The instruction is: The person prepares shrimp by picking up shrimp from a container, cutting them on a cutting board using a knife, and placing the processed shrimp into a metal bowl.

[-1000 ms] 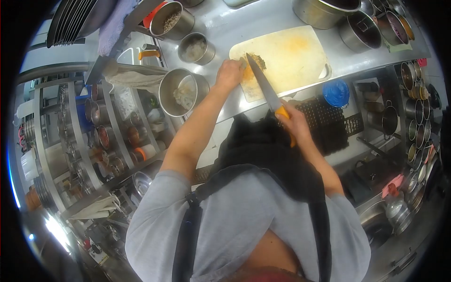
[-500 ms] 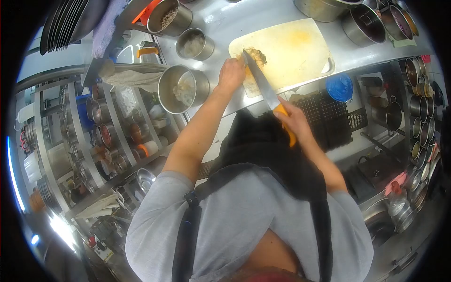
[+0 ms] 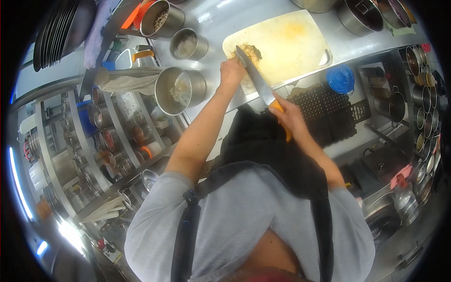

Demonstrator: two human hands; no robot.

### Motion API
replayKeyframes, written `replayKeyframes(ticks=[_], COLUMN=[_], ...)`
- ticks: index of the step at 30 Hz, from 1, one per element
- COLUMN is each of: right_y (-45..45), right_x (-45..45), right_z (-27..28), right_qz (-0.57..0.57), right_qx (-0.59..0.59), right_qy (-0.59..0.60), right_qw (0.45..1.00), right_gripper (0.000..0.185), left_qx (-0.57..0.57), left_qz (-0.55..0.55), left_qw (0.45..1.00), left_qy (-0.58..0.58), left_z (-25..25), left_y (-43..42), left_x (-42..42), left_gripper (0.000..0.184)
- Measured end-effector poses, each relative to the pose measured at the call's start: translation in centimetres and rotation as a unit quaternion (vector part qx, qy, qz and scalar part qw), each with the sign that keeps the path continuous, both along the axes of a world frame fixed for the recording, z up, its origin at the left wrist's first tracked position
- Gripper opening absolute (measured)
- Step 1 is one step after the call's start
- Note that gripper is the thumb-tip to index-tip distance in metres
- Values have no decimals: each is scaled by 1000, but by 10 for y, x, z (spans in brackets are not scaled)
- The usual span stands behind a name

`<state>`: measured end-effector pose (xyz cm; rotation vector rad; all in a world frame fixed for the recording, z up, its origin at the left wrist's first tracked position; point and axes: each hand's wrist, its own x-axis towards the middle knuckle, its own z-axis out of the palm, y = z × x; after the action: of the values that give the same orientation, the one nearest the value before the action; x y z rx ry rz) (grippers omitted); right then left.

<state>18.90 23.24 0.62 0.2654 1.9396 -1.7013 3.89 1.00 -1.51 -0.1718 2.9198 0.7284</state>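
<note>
My right hand is closed around the orange handle of a large knife. The blade slants up and left over the near left part of a pale yellow-stained cutting board, its tip close to the board's left edge. Beside the blade, my left hand has its fingers curled over the board's left edge. Whatever those fingers hold is hidden. Brownish chopped bits lie in a small heap just right of the blade.
Left of the board stand a small metal pot of pale food, a larger metal pot and a pot of small pieces. Metal pots stand at the back right. A blue round item sits below the counter's edge.
The whole view has shifted slightly, so board and pots appear further left and up. Relative to the board, my left hand sits a little closer to the blade. The knife stays in my right hand.
</note>
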Motion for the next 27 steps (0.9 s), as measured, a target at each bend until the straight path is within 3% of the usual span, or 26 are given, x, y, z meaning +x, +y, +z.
replayKeyframes(ticks=[2, 4, 10, 13, 15, 22, 27], right_y=[6, 12, 20, 20, 20, 23, 21], right_x=[3, 8, 11, 14, 16, 15, 15], right_z=[1, -3, 9, 8, 10, 21, 20], right_qz=[6, -4, 31, 37, 32, 33, 38], right_qx=[36, 143, 152, 163, 164, 167, 172], right_qy=[17, 238, 250, 227, 234, 233, 240], right_qw=[999, 961, 956, 960, 958, 957, 955], right_gripper=[58, 56, 53, 53, 53, 53, 53], left_qx=[-9, -17, -24, 13, -14, 9, -52], left_qz=[-9, -16, -32, 22, 15, 13, -20], left_qw=[1000, 1000, 998, 1000, 998, 997, 992], left_qy=[-7, -14, -46, -15, -60, -70, -110], left_z=[1, 2, 18, 24, 27, 34, 29], left_y=[0, 0, 2, 7, 11, -3, 12], left_x=[-1, -3, -12, -20, -24, -29, -31], left_gripper=[24, 22, 27, 37, 51, 57, 66])
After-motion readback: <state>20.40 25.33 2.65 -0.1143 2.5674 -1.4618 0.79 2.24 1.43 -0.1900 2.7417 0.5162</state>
